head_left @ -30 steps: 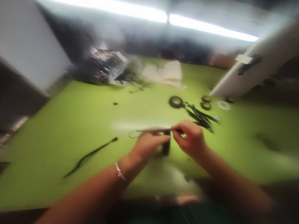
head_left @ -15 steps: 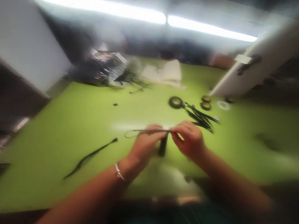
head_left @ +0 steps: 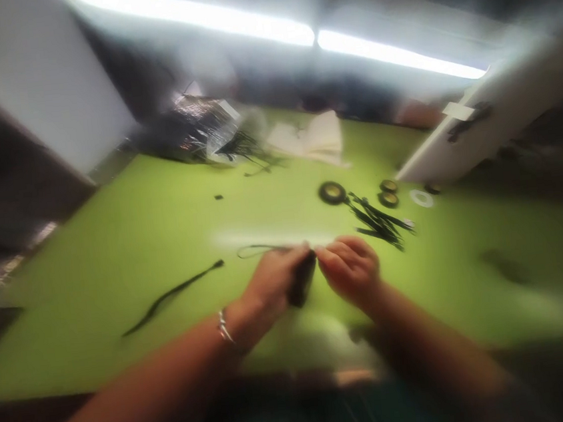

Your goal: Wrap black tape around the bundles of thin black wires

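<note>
My left hand (head_left: 267, 281) is closed on a black strap (head_left: 303, 284), whose wider end hangs below the thumb. A thin black cord loop (head_left: 249, 247) sticks out to the left behind the same hand. My right hand (head_left: 351, 264) is closed, thumb and finger pinched at the strap's upper end; what lies between those fingertips is too blurred to make out. To the left, another black strap (head_left: 173, 292) lies on the green tabletop (head_left: 128, 240). Several black straps (head_left: 379, 222) lie in a pile beyond my right hand.
Black tape rolls (head_left: 332, 193) and a white ring (head_left: 421, 197) lie near the pile. A small black square (head_left: 218, 197) is left of them. Farther back are a clear plastic bag (head_left: 220, 133) with black cords and white papers (head_left: 321, 138). A white panel (head_left: 483, 116) stands at right.
The black strap's hanging end has swung slightly left and shows wider. My right hand has curled its fingers more tightly. The cord loop is more hidden behind my left hand.
</note>
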Tool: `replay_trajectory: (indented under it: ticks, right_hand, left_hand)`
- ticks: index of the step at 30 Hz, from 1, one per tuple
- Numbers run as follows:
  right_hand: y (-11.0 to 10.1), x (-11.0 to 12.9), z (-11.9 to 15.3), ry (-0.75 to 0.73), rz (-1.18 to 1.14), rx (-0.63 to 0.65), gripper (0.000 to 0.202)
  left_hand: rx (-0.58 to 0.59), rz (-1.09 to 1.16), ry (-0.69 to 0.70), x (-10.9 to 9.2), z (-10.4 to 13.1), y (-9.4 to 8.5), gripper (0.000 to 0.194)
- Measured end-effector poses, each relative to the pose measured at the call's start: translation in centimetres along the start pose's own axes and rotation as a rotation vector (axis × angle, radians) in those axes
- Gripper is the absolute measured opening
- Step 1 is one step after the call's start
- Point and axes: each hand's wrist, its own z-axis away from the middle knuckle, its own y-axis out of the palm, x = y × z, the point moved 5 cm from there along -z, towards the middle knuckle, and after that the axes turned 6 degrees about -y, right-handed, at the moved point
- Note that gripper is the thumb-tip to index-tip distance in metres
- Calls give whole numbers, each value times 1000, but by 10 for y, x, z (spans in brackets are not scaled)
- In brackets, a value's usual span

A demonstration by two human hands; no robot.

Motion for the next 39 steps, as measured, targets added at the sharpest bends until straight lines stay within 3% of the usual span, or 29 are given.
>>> replay_trajectory:
  ticks: [5, 8, 11, 14, 18, 23, 27, 31, 35, 39]
  right_hand:
    - [6, -13, -1, 263, -282, 106, 13]
    - [10, -11, -1, 280, -269, 222, 9]
    - [9, -12, -1, 317, -291, 217, 15]
    - [6, -16, -1, 372, -348, 164, 13]
    - [2, -18, -2, 313, -279, 159, 11]
    - [6, -15, -1, 254, -262, 173, 12]
    - [5, -16, -2, 205, -264, 126, 10]
    - [3, -22, -2, 186, -270, 101, 11]
    - [0, -24, -1, 164, -261, 91, 10]
    - [-2, -24, -1, 153, -224, 105, 7]
  left_hand:
    - [-36, -248, 211, -10, -4, -5, 27]
    - [-101, -416, 387, -20, -4, -7, 20]
    - [-91, -471, 466, -24, -2, -4, 17]
    - [4, -385, 347, -19, -4, -1, 23]
    - [150, -240, 181, -9, -6, 5, 22]
    - [168, -52, 49, -3, -7, 7, 11]
    - [177, -86, 12, -9, -7, 6, 8]
    - [366, -144, -53, -12, -6, 8, 18]
    - [465, -160, -113, -11, -4, 6, 26]
    - [457, -237, -115, -8, -4, 7, 27]
